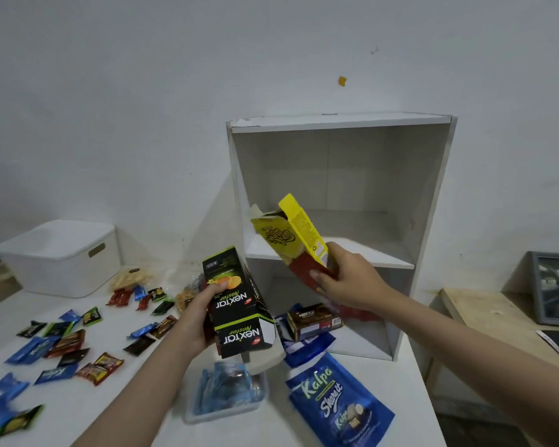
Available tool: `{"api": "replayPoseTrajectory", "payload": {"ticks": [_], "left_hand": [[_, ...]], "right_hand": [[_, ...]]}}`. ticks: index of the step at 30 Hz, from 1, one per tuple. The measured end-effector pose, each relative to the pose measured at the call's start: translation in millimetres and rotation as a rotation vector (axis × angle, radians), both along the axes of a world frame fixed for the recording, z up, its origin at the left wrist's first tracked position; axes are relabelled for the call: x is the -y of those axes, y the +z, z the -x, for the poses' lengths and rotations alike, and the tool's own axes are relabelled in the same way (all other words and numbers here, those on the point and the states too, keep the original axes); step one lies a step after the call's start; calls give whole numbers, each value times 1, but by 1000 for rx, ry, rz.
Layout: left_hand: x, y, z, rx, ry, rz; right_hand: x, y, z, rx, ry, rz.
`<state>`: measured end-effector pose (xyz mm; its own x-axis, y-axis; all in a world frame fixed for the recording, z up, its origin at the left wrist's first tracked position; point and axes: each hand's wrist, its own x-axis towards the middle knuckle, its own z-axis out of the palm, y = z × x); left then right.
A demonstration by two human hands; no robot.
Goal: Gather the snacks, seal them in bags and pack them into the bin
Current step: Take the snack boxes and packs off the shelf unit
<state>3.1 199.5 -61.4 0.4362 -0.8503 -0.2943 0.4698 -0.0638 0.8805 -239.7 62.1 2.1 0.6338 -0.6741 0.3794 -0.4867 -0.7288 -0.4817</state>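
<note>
Head view: L hand [204, 304] clamped on black Nextar Nastar carton [239, 304], held above table [304, 424]. R hand [342, 282] grips yellow-red carton [299, 235] by base, top flap open, in front of shelf unit [433, 201]. Judged: thin card, light, crushable; hold by edges. Blue pouch [339, 401] reads "Kalpa Share it". Lidded white bin [62, 256] far left.

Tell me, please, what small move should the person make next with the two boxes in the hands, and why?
Probably set the yellow box down on the table. The right hand holds it tilted with its top flap open in front of the white shelf unit, while the left hand grips the black Nextar box. Both hands are full, so neither can gather the loose snack packets.
</note>
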Motion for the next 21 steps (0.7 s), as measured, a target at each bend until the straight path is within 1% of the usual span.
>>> {"api": "replayPoseTrajectory", "payload": {"ticks": [4,6,9,17,21], "left_hand": [[-49,-2,-30,12,40,-14],[-86,-1,-45,39,83,-38],[-153,-3,-78,67,170,-84],[-335,-18,-159,179,569,-125],[-410,-20,-176,224,737,-146]], "right_hand": [[-53,-10,-44,142,104,-354],[-79,-20,-72,176,125,-461],[-129,-31,-121,189,136,-553],[-267,-56,-250,194,309,-698],[-326,-64,-309,107,404,-781]]}}
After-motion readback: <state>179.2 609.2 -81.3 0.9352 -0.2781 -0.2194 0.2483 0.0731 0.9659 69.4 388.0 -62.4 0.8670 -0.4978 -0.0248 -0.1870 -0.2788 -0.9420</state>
